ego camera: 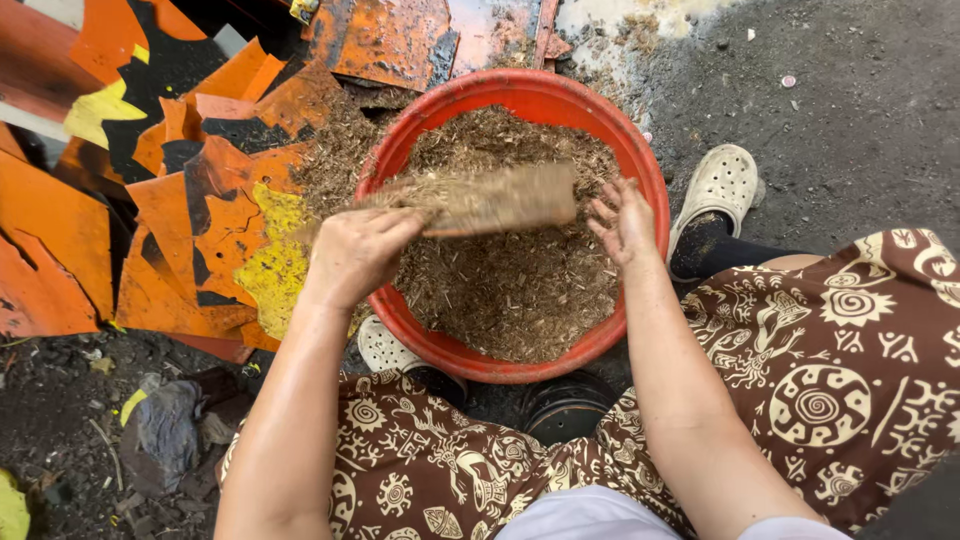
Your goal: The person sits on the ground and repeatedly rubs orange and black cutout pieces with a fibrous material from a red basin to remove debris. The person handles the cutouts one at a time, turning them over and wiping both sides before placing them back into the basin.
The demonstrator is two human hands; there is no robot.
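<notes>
Two hands over one red basin [640, 160]. My left hand [360, 250] is clamped on a flat board [500, 197], held across the chaff [510, 290]; right hand [622, 220] is spread, empty, just beside the board's end. Basin looks nearly full; orange scrap [190, 210] lies alongside.

Smooth, glossy orange plastic basin [640, 160] heaped with dry, fibrous brown wood shavings [510, 290]; rough brown board [500, 197], blurred; flaking orange painted sheets [200, 200] upper left; gritty dark floor [860, 110]; patterned brown cloth [840, 380].
</notes>
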